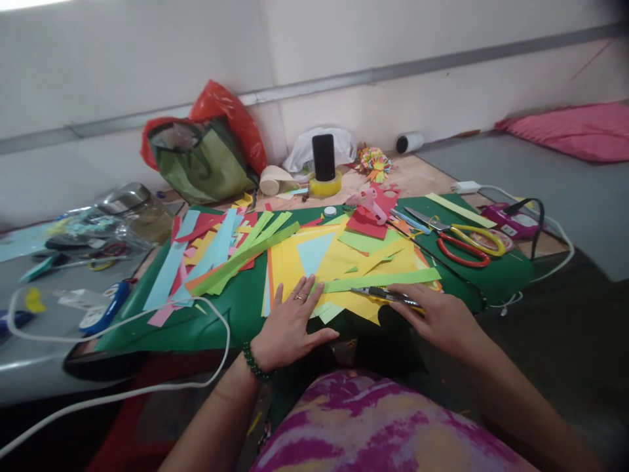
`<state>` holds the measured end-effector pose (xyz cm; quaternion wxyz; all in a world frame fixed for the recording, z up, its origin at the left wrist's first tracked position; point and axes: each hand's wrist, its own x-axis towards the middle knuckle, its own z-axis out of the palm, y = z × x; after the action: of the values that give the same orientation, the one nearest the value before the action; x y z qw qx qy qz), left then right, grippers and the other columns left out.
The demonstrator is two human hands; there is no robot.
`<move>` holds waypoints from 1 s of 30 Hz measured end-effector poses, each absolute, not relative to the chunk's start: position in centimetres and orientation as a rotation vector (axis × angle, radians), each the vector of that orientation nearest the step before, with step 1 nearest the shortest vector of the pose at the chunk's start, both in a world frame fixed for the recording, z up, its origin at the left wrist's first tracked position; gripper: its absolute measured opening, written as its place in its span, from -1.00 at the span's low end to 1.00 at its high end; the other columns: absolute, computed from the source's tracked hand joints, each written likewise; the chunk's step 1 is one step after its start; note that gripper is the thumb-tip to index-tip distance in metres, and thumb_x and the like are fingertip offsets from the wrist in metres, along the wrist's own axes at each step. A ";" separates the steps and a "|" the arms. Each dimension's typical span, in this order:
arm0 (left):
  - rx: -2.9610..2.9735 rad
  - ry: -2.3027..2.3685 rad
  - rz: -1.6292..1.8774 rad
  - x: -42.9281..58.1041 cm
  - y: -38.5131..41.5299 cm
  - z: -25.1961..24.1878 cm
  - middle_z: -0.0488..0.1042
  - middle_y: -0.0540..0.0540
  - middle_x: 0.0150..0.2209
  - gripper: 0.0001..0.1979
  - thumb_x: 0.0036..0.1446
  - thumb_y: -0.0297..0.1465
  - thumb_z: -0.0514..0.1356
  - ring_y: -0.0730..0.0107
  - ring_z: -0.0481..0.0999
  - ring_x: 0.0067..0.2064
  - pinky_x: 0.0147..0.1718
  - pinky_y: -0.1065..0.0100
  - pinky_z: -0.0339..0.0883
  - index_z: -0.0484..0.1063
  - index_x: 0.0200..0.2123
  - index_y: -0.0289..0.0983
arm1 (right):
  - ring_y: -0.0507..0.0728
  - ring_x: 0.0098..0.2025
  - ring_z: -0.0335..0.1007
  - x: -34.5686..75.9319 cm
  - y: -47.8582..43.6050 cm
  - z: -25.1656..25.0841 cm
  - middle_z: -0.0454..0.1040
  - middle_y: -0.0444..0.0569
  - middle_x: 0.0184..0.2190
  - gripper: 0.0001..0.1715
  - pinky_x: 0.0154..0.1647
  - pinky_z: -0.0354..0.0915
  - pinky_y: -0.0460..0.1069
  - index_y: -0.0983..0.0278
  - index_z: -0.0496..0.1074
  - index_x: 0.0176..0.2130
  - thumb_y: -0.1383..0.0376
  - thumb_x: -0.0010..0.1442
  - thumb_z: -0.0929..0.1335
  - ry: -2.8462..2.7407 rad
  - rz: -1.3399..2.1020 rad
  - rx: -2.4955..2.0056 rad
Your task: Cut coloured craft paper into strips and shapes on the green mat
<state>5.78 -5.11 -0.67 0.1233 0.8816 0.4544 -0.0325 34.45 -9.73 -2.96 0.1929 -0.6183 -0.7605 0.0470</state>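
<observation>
My left hand (289, 324) lies flat with its fingers spread, the fingertips on the left end of a light green paper strip (378, 280) and the yellow paper (339, 249) under it. In my right hand (437, 318) is a dark, slim utility knife (383, 294), its pointed silver tip toward the left. The knife lies along the lower edge of the strip. A pale blue paper triangle (313, 252) rests just beyond my left fingers. Loose green and yellow offcuts surround the strip.
Cut paper strips (216, 255) cover the left of the green mat (128, 321). Scissors (457, 239), a pink glue gun (368, 202) and a purple device (511, 221) are at right. A phone (323, 157) stands on a tape roll (325, 185). A white cable (226, 334) loops at left.
</observation>
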 end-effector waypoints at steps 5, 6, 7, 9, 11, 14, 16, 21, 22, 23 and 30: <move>2.580 1.338 -0.075 5.9 -5.3 -1.4 -0.14 -0.23 0.40 0.01 0.05 0.32 -0.20 0.01 -0.12 0.41 0.30 -0.19 -0.30 -0.07 0.39 -0.22 | 0.17 -0.26 0.57 34.2 -10.1 -2.9 0.62 -0.02 -0.16 -0.61 -0.36 0.40 -0.02 0.12 0.47 0.00 0.10 0.32 0.21 -2.197 0.080 -1.720; 2.582 1.340 -0.066 5.9 -5.3 -1.5 -0.14 -0.23 0.40 0.01 0.04 0.32 -0.20 0.01 -0.12 0.41 0.30 -0.18 -0.31 -0.07 0.39 -0.21 | 0.16 -0.26 0.58 34.4 -10.2 -3.0 0.62 -0.02 -0.16 -0.61 -0.35 0.41 -0.02 0.13 0.47 0.00 0.10 0.32 0.21 -2.195 0.083 -1.711; 2.586 1.338 -0.055 5.8 -5.3 -1.6 -0.14 -0.23 0.40 0.02 0.04 0.33 -0.20 0.01 -0.12 0.41 0.30 -0.18 -0.33 -0.07 0.39 -0.20 | 0.16 -0.27 0.58 34.5 -10.3 -3.0 0.62 -0.03 -0.16 -0.62 -0.35 0.41 -0.02 0.13 0.47 -0.01 0.10 0.32 0.21 -2.188 0.086 -1.704; 2.602 1.328 -0.026 5.7 -5.3 -1.9 -0.12 -0.22 0.40 0.01 0.03 0.33 -0.18 0.00 -0.11 0.41 0.30 -0.18 -0.34 -0.06 0.38 -0.19 | 0.15 -0.29 0.58 34.7 -10.5 -3.1 0.62 -0.03 -0.17 -0.62 -0.34 0.42 -0.02 0.14 0.48 -0.01 0.10 0.32 0.21 -2.173 0.082 -1.694; 2.625 1.323 0.008 5.6 -5.3 -2.1 -0.10 -0.23 0.40 0.00 0.04 0.32 -0.17 0.00 -0.09 0.41 0.30 -0.18 -0.34 -0.06 0.38 -0.19 | 0.14 -0.30 0.58 34.8 -10.6 -3.1 0.62 -0.04 -0.18 -0.62 -0.35 0.41 -0.03 0.14 0.48 -0.02 0.10 0.32 0.21 -2.170 0.071 -1.681; 2.649 1.337 0.025 5.5 -5.3 -2.4 -0.07 -0.23 0.40 -0.01 0.05 0.31 -0.16 -0.01 -0.07 0.40 0.30 -0.17 -0.31 -0.06 0.38 -0.18 | 0.12 -0.30 0.57 34.5 -10.5 -3.0 0.63 -0.04 -0.20 -0.62 -0.37 0.40 -0.06 0.14 0.47 -0.01 0.10 0.33 0.20 -2.185 0.071 -1.661; 2.654 1.335 0.018 5.5 -5.3 -2.5 -0.07 -0.23 0.40 -0.01 0.05 0.31 -0.15 -0.02 -0.06 0.40 0.30 -0.17 -0.29 -0.06 0.38 -0.17 | 0.11 -0.31 0.57 34.2 -10.4 -2.9 0.63 -0.04 -0.20 -0.63 -0.38 0.39 -0.06 0.14 0.47 -0.02 0.11 0.34 0.20 -2.187 0.068 -1.660; 2.646 1.325 0.042 5.5 -5.3 -2.5 -0.09 -0.22 0.40 -0.01 0.05 0.31 -0.15 -0.02 -0.07 0.40 0.30 -0.18 -0.32 -0.07 0.39 -0.16 | 0.13 -0.32 0.57 33.3 -10.2 -2.6 0.63 -0.04 -0.21 -0.63 -0.43 0.36 -0.05 0.15 0.47 -0.02 0.11 0.34 0.20 -2.224 0.047 -1.667; 2.638 1.326 0.042 5.5 -5.3 -2.4 -0.10 -0.22 0.40 -0.01 0.05 0.31 -0.16 -0.02 -0.08 0.40 0.30 -0.19 -0.33 -0.07 0.39 -0.17 | 0.13 -0.33 0.57 33.1 -10.1 -2.6 0.63 -0.04 -0.21 -0.63 -0.44 0.35 -0.05 0.15 0.47 -0.02 0.12 0.34 0.20 -2.237 0.050 -1.660; 2.630 1.326 0.038 5.5 -5.3 -2.4 -0.10 -0.23 0.40 0.00 0.05 0.32 -0.16 -0.02 -0.08 0.40 0.29 -0.20 -0.33 -0.07 0.39 -0.18 | 0.13 -0.32 0.57 32.9 -10.0 -2.5 0.63 -0.04 -0.20 -0.63 -0.44 0.35 -0.05 0.16 0.47 -0.02 0.12 0.34 0.20 -2.244 0.055 -1.650; 2.592 1.337 0.006 5.9 -5.4 -2.2 -0.14 -0.22 0.41 0.04 0.00 0.34 -0.16 -0.05 -0.11 0.41 0.29 -0.22 -0.34 -0.08 0.39 -0.18 | 0.13 -0.31 0.57 31.7 -9.8 -2.6 0.63 -0.02 -0.20 -0.64 -0.40 0.37 -0.05 0.17 0.47 -0.01 0.15 0.34 0.21 -2.252 0.105 -1.625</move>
<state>5.88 -5.37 -2.16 0.1123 0.8831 0.4556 0.0020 31.68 -9.84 -2.64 0.1805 -0.5752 -0.7970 0.0372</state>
